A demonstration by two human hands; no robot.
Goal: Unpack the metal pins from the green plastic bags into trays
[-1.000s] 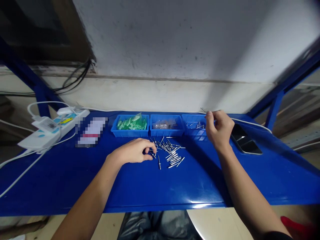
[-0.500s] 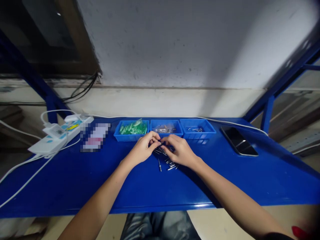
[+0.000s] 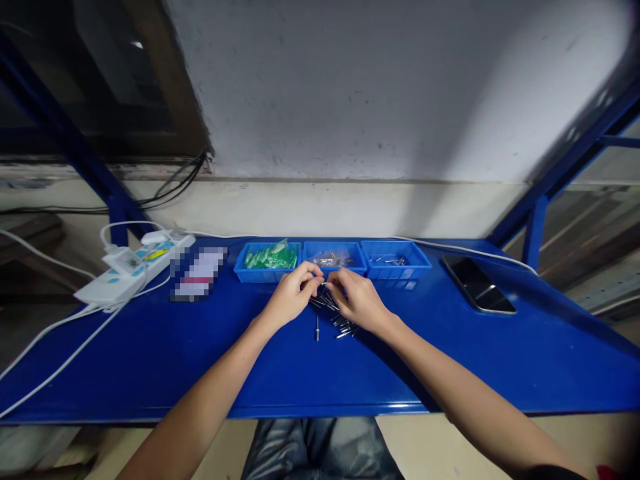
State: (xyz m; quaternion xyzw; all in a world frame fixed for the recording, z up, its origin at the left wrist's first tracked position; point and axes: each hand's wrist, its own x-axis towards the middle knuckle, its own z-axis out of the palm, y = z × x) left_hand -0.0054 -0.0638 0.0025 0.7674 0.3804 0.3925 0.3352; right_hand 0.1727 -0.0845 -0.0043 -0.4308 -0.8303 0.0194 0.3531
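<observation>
Blue table (image 3: 320, 380) runs out of view at both sides. Toward its back stands the middle bin (image 3: 358, 269), its near wall partly covered by fingers. Just in front of that bin, the right hand (image 3: 364, 303) pinches a metal piece (image 3: 323, 284), perhaps a pin, its ends hidden; the left hand (image 3: 290, 293) curls beside it, thumb near fingertips, and what it grips I cannot tell. Before the same bin lies a pile of pins (image 3: 344, 327), partly hidden by the right hand. Farther in front of it, a lone pin (image 3: 317, 329) shows whole.
</observation>
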